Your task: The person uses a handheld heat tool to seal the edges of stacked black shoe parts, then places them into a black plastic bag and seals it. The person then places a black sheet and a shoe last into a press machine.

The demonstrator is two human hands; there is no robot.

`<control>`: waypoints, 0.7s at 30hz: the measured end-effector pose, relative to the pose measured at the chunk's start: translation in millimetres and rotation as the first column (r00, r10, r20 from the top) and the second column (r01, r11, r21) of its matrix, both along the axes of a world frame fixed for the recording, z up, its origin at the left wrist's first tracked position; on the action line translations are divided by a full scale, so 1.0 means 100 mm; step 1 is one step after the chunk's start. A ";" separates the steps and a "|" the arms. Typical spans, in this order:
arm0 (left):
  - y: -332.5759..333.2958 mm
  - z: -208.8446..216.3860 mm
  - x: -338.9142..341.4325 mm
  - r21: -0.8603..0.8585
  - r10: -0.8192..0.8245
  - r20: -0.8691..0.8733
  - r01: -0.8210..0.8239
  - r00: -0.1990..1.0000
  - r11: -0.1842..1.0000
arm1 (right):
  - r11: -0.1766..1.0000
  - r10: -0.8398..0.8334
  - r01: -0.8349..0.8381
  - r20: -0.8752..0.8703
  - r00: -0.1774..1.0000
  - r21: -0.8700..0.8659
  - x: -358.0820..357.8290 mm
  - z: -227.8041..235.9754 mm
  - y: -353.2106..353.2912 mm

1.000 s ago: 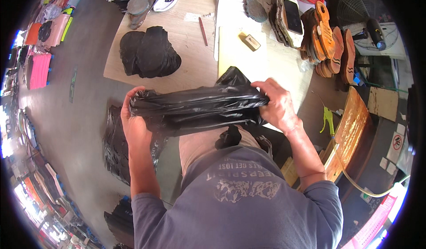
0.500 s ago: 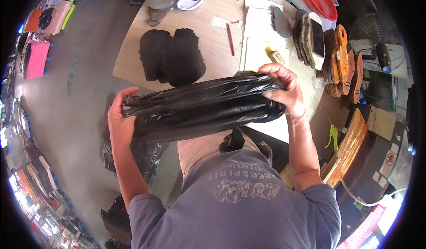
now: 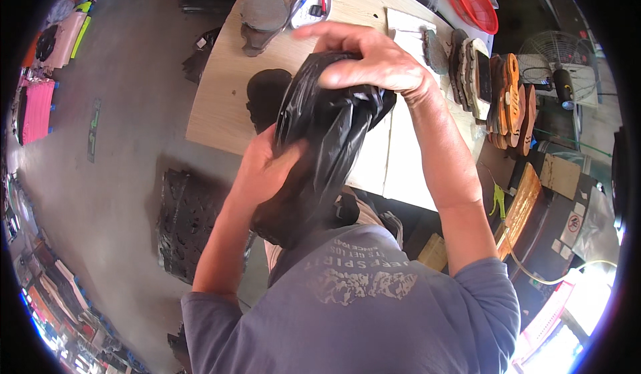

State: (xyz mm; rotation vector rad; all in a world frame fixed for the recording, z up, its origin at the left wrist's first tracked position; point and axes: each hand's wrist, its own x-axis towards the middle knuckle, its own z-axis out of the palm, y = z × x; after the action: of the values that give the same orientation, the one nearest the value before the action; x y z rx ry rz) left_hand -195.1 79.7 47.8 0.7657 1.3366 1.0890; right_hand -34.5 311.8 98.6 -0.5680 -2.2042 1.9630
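A black plastic bag (image 3: 334,134), bulky and creased, is held upright at a tilt in front of my chest, over the table's near edge. My left hand (image 3: 267,170) grips its left side, with the thumb across the front and the fingers partly hidden. At the top, my right hand (image 3: 377,60) rests against the bag with thumb and index finger stretched apart; its other fingers are partly covered and blurred. What the bag contains cannot be seen. Behind it lies a flat black piece (image 3: 267,94) on the wooden table (image 3: 220,117), partly hidden.
A white tray (image 3: 310,4) with pens stands at the back beside a grey, worn block (image 3: 264,7). Shoe soles (image 3: 511,100) line the table's right end, near a red basket (image 3: 474,4) and a fan (image 3: 554,54). Black sheeting (image 3: 190,224) lies on the floor at left.
The bag has swung from lying lengthwise between both hands to standing upright. My left hand moved right and inward; my right hand moved up and left, its fingers spreading over the top.
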 end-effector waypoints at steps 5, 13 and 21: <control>0.05 -0.25 -0.01 0.090 0.347 -0.155 -0.336 0.925 0.937 | 0.947 -0.298 0.298 0.021 0.954 -0.117 0.28 -0.32 -0.22; 0.31 -0.41 0.14 0.078 0.423 -0.128 -0.416 0.897 0.906 | 0.463 -0.763 0.734 0.199 0.615 -0.496 0.17 -0.97 -0.86; 0.49 -0.38 0.09 0.121 0.455 -0.181 -0.440 0.872 0.890 | 0.527 -0.775 0.694 0.056 0.629 -0.491 0.03 -1.00 -0.80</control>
State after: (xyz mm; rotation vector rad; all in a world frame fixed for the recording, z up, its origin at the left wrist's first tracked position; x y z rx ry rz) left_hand -186.0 128.8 9.8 0.6491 1.7119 1.4644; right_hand -31.5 232.2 -1.2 -1.1242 -1.0198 1.8911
